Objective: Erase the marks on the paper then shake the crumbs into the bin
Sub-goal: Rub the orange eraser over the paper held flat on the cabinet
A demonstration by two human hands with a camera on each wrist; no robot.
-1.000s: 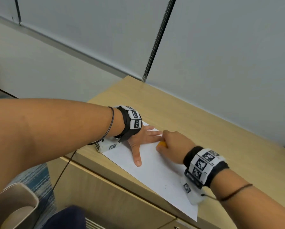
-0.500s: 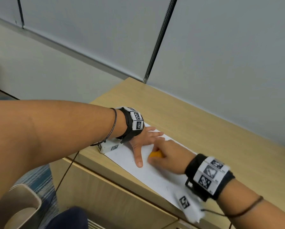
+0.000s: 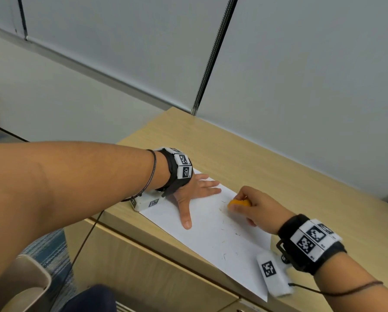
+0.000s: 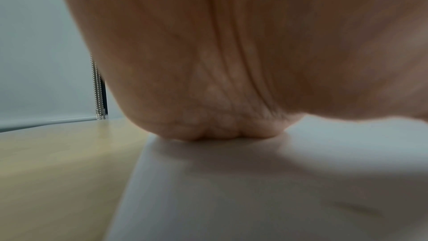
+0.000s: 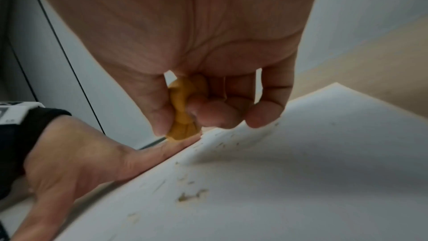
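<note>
A white sheet of paper (image 3: 213,235) lies on the wooden desk (image 3: 267,167), near its front edge. My left hand (image 3: 194,192) presses flat on the sheet's left end, fingers spread and thumb pointing toward me; the left wrist view shows only its palm (image 4: 231,61) resting on the paper (image 4: 254,190). To its right, my right hand (image 3: 254,208) pinches an orange eraser (image 3: 238,202) against the sheet. In the right wrist view the eraser (image 5: 183,116) sits between thumb and curled fingers. Eraser crumbs (image 5: 192,195) and thin dark specks (image 3: 224,255) are scattered over the paper (image 5: 301,190).
A beige bin (image 3: 19,287) stands on the floor at the lower left, below the desk's front. Grey partition panels (image 3: 301,75) rise directly behind the desk. A thin cable (image 3: 85,242) hangs from my left wrist down the cabinet front.
My right hand has moved the eraser to the right, away from my left hand, uncovering crumbs on the middle of the sheet. The left hand has stayed pressed on the paper.
</note>
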